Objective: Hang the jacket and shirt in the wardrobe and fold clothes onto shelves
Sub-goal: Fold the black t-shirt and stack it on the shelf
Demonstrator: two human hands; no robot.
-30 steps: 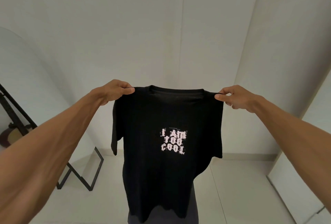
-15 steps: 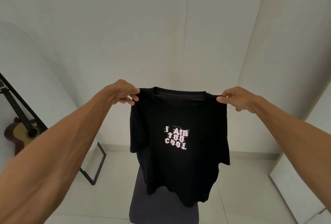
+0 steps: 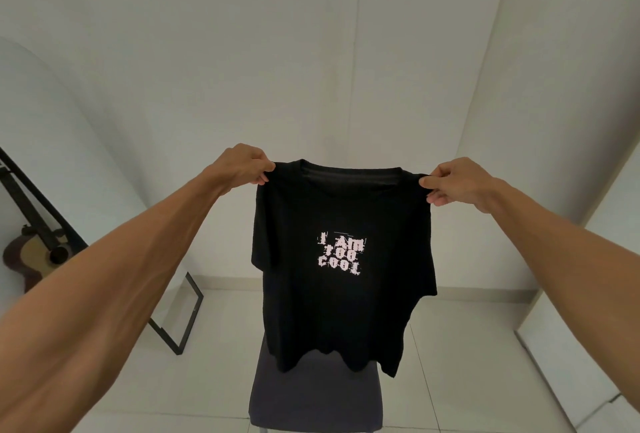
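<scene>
The black T-shirt (image 3: pixel 346 315), in the middle of the frame, bears a print (image 3: pixel 341 253) on its chest, just below the centre of the picture. It reads "I AM TOO COOL" in pale, pinkish-white capitals with ragged, broken edges, as if glitched. The words are stacked in three short lines: "I AM" on top, "TOO" beneath it, "COOL" at the bottom. The "I" stands a little apart at the left end of the top line. Thin pale strokes run just above the top line and beside the letters; they are too fine to read as characters.
</scene>
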